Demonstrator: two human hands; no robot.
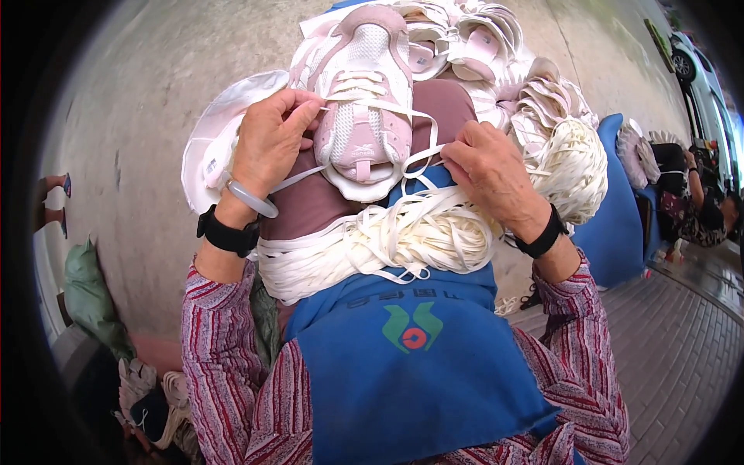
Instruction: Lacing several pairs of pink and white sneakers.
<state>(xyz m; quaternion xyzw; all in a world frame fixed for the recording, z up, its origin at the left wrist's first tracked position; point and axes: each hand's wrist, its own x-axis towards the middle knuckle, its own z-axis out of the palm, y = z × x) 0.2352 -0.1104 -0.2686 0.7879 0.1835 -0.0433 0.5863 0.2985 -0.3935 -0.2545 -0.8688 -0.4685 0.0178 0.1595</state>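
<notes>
A pink and white sneaker (364, 101) rests on my lap, toe pointing away from me. My left hand (271, 139) pinches a white lace (364, 102) at the shoe's left eyelets. My right hand (488, 167) holds the other end of the lace beside the shoe's tongue. A thick bundle of white laces (387, 240) lies across my lap over a blue apron (411, 364). Each wrist wears a black band, and the left also carries a pale bangle.
More pink and white sneakers (473, 39) are heaped ahead on the concrete floor (147, 93). Another hank of laces (573, 167) sits on a blue cushion (616, 217) at my right. A second person (697, 201) sits at the far right, near a parked car.
</notes>
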